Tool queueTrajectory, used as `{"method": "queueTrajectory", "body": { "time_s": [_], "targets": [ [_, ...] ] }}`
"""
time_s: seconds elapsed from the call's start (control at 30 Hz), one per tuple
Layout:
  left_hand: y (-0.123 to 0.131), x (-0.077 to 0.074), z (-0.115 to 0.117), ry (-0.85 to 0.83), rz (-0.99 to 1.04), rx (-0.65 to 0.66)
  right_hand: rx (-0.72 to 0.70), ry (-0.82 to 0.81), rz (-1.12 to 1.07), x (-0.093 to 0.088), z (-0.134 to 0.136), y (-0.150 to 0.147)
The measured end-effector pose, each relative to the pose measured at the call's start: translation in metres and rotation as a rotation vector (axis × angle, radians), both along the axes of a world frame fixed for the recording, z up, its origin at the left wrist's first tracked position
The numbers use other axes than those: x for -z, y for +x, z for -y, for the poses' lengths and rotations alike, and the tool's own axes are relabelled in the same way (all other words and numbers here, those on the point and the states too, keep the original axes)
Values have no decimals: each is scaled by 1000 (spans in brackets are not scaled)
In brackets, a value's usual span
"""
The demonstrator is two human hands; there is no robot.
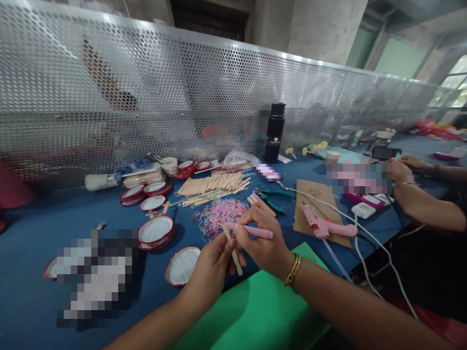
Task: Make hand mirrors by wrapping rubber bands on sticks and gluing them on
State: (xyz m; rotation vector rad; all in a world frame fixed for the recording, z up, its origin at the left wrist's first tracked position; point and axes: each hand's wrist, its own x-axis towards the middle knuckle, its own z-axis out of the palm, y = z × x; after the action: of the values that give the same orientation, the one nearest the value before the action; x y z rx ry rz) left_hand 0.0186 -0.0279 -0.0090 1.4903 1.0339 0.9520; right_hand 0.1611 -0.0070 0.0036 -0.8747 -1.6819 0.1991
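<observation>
My left hand [213, 260] is closed around a flat wooden craft stick [237, 260], which slants up above the table. In my right hand [264, 240] is a pink pen [260, 231], its tip at the upper end of the stick. Whether the tip touches the wood I cannot tell. Just beyond both hands lies a tangle of thin multicoloured bands [221, 214], with a pile of craft sticks [211, 183] behind it. A round white disc with a red rim [181, 267] rests left of my left hand. Below my forearms a green sheet [255, 311] is spread.
A pink glue gun [324, 226] lies on cardboard [317, 194], beside a white cable [339, 209] and green-handled pliers [273, 201]. Stacked red-rimmed discs [156, 232] stand left. A black bottle [275, 133] is by the perforated metal screen [226, 87]. Another person's arm [423, 194] reaches in at right.
</observation>
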Motion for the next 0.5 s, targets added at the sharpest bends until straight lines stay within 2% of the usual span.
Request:
{"method": "queueTrajectory", "body": {
  "time_s": [0.17, 0.37, 0.5],
  "targets": [
    [-1, -3, 1, -25, -5, -18, 46, -12, -34, 1, -2, 2],
    [1, -3, 0, -17, 12, -17, -9, 2, -20, -2, 2, 0],
    [1, -5, 0, -13, 0, -22, 9, -9, -8, -2, 1, 0]
  ]
}}
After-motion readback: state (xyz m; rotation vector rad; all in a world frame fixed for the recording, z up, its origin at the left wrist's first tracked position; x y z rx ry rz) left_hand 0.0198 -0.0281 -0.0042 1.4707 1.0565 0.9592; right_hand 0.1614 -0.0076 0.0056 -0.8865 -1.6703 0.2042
